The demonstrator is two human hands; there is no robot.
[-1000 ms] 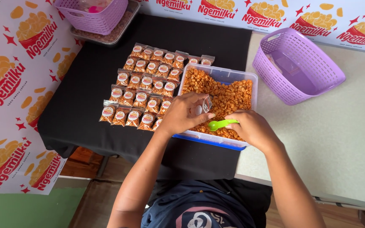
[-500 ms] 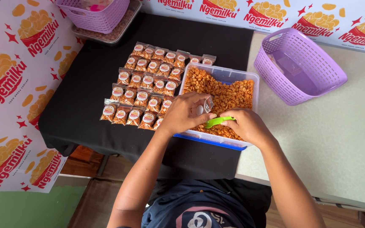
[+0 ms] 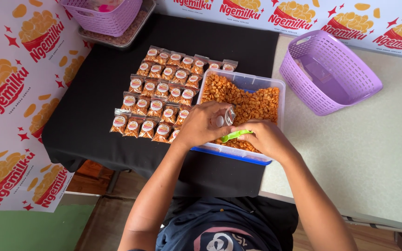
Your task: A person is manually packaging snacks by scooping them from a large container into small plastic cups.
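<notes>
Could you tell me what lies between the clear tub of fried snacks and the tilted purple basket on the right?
In the head view, only bare pale tabletop separates the clear tub from the purple basket; nothing sits there.

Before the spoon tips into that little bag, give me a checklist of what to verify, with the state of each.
1. Small clear bag held in the left hand over the tub: ok.
2. Bag mouth open toward the spoon: cannot tell, the clear film is too small to read.
3. Green spoon gripped by the right hand, its bowl beside the bag: ok.
4. Spoon loaded with snacks: cannot tell, the bowl is partly hidden.
5. Clear tub holds plenty of orange snacks: ok.
6. Filled packets lie in rows on the black cloth, left of the tub and apart from both hands: ok.
</notes>
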